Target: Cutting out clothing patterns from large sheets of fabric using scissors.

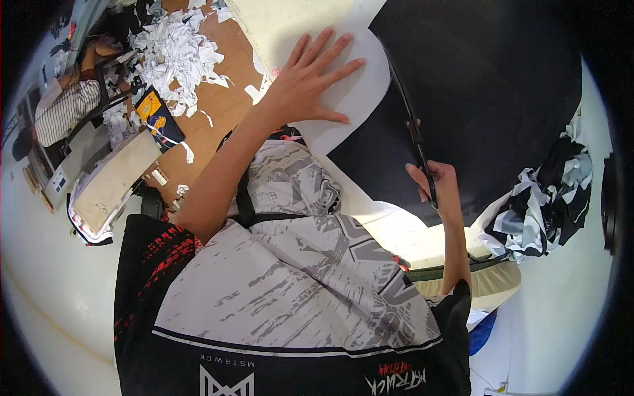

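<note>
My left hand (pixel 310 82) lies flat with fingers spread on a white sheet (pixel 371 79) with a rounded edge. My right hand (pixel 436 185) grips the lower end of a pair of long dark scissors (pixel 415 132). Their blades point away from me, along the curved edge of the white sheet, over black fabric (pixel 495 99). The scissors appear nearly edge-on, so how far the blades are apart cannot be told. The black fabric spreads to the right of the white sheet and comes to a point near my left hand.
A cream work surface (pixel 267 20) shows beneath the material. Black and white fabric scraps (pixel 548 204) heap up at its right edge. White scraps (pixel 178 59) cover the brown floor (pixel 228 39) at far left. Another person in striped clothing (pixel 66 112) sits beyond.
</note>
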Demonstrator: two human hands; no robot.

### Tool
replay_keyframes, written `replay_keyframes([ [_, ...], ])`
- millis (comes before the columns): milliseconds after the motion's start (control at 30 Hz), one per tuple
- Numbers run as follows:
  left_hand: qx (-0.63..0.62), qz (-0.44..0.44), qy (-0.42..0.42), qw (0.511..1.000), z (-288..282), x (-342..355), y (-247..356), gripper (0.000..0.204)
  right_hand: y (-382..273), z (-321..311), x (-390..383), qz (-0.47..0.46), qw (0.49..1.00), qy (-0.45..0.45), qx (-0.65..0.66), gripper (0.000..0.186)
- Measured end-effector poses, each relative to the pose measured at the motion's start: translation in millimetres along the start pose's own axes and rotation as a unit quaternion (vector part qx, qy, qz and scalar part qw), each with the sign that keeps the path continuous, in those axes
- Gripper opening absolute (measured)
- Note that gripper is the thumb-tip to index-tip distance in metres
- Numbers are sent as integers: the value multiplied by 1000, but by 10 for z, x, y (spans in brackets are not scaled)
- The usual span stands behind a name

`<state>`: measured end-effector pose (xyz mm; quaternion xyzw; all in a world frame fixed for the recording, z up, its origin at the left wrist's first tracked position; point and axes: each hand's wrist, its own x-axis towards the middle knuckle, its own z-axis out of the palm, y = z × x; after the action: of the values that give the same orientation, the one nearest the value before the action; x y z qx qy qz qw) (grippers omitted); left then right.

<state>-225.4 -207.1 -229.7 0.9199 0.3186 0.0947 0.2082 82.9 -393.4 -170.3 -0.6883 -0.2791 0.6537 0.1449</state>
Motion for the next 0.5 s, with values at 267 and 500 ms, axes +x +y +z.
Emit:
replay_keyframes([
  [267,-10,-5,-13,1000,-7,-17,-37,112,-340,-391,216,-13,998,-46,-50,40],
  [500,-19,1,-23,1000,-11,16,-7,110,-470,-645,357,-19,989,-64,-130,40],
])
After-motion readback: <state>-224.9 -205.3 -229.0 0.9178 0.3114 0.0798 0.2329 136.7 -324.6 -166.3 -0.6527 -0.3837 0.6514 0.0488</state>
